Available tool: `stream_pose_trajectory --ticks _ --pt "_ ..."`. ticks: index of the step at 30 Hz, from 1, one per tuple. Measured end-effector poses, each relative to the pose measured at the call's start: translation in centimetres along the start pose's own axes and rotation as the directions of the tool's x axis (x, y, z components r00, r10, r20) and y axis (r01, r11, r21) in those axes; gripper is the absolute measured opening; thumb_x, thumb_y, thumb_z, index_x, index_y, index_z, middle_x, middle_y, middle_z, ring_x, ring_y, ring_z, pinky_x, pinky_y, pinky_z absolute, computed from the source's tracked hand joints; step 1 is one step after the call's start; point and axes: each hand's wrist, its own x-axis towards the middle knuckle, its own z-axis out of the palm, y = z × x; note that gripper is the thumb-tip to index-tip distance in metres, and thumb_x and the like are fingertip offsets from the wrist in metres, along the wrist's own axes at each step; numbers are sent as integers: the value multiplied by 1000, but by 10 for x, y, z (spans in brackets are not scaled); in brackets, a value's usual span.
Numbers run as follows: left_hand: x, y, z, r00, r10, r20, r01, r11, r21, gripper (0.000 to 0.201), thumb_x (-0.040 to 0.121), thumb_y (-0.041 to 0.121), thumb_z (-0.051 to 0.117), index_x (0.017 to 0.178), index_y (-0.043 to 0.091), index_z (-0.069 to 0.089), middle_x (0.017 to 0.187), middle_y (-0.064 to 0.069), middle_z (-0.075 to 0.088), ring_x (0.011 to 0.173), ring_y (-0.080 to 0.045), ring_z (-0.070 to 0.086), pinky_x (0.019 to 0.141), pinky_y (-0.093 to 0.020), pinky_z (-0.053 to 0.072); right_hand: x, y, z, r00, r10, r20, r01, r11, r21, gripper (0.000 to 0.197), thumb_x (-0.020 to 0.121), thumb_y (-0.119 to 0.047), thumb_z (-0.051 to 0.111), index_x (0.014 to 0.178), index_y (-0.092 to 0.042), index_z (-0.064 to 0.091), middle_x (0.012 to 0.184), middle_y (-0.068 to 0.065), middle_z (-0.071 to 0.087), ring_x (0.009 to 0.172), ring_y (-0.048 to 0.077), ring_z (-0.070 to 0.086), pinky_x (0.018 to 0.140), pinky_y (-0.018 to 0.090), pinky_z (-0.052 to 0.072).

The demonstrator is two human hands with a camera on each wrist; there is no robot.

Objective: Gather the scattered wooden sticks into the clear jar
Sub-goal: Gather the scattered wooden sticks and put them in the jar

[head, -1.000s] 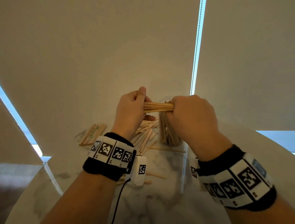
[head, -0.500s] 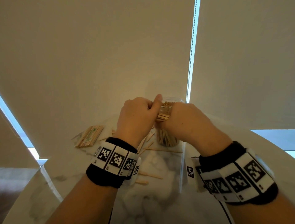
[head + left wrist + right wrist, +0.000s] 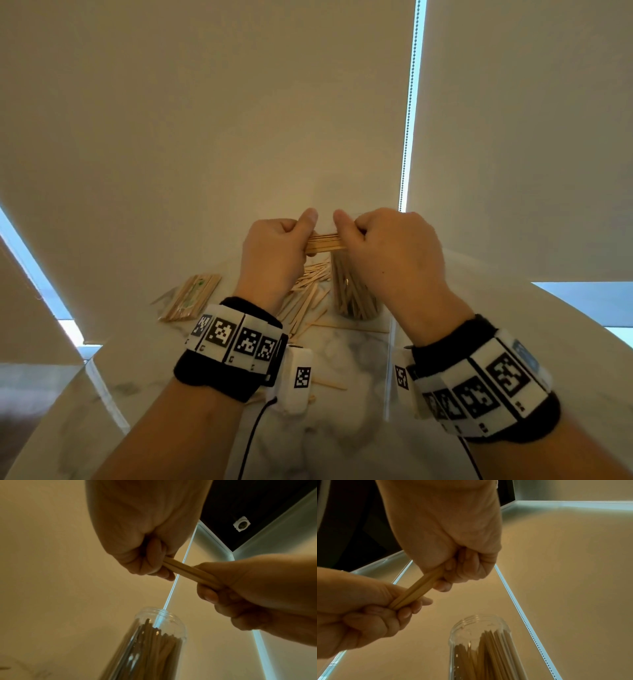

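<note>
A bundle of wooden sticks (image 3: pixel 324 242) lies level between both hands, just above the clear jar (image 3: pixel 352 291). My left hand (image 3: pixel 274 253) grips the bundle's left end and my right hand (image 3: pixel 383 246) grips its right end, fingers curled round it. The left wrist view shows the bundle (image 3: pixel 187 572) over the jar's open mouth (image 3: pixel 161 616), and the right wrist view shows the bundle (image 3: pixel 419 586) and the jar (image 3: pixel 481 642). The jar stands upright and holds many sticks. More loose sticks (image 3: pixel 308 291) lie scattered on the table left of the jar.
The marble table (image 3: pixel 342 428) has a packet of sticks (image 3: pixel 191 301) at the left. A few single sticks (image 3: pixel 329 383) lie near the wrists. Roller blinds (image 3: pixel 205 137) hang right behind the table, with a bead chain (image 3: pixel 409 120) above the jar.
The bundle, tilted and mostly hidden between the close hands half a second ago, is now level again and the hands have spread slightly apart above the jar.
</note>
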Motion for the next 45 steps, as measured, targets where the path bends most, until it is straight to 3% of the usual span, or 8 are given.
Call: stream_pose_trajectory --ticks 4,8,13,17,22,28,40,45 --pt "-1 10 9 996 -46 78 61 975 -214 42 104 45 52 90 13 75 63 -2 65 54 -16 59 55 -30 49 11 19 -12 997 67 -47 -64 996 54 59 98 -56 40 57 -20 63 46 -3 49 46 9 49 48 23 32" --pt "2 6 13 989 -116 90 130 975 -180 39 98 54 58 126 27 65 122 5 68 105 -9 67 84 -33 60 22 45 -24 982 151 -118 -146 988 49 57 98 -51 42 59 -17 67 47 -2 54 47 13 53 52 26 40" --pt "12 -10 29 935 -187 301 195 981 4 126 63 59 90 162 31 18 165 -5 28 149 -22 30 119 -47 32 54 59 -25 990 126 -69 -132 987 -94 45 93 -45 53 60 -17 64 49 -2 51 49 16 51 50 26 35" --pt "31 -5 48 916 -179 358 148 982 113 150 53 59 95 163 23 -1 168 -9 18 151 -25 27 120 -46 31 89 43 -18 984 -6 178 54 961 -270 34 86 -49 64 75 -17 64 63 0 56 66 22 60 61 29 47" --pt "38 -9 59 908 -182 378 117 975 190 129 64 55 91 161 15 16 151 -7 48 131 -20 52 102 -32 43 112 20 -14 913 -153 378 288 899 -331 41 82 -51 72 67 -16 58 67 0 59 69 21 62 69 35 55" --pt "34 -10 59 913 -182 366 144 981 128 118 70 42 92 160 15 19 146 -3 52 117 -13 52 94 -27 42 107 26 3 871 -226 435 382 870 -311 30 83 -42 73 81 -14 62 73 0 62 70 17 61 60 27 50" --pt "33 -17 59 924 -168 344 131 983 130 117 72 41 91 159 14 18 127 6 51 117 -12 52 96 -27 45 97 48 29 873 -132 469 222 965 -142 25 92 -33 65 101 -14 52 86 4 61 68 15 54 55 24 41" --pt "37 -23 61 922 -168 350 132 983 125 120 70 39 93 159 13 18 138 -2 56 120 -16 56 94 -27 45 102 38 26 725 -55 687 293 926 -236 25 100 -19 49 113 -7 67 106 9 70 88 21 63 77 30 51"
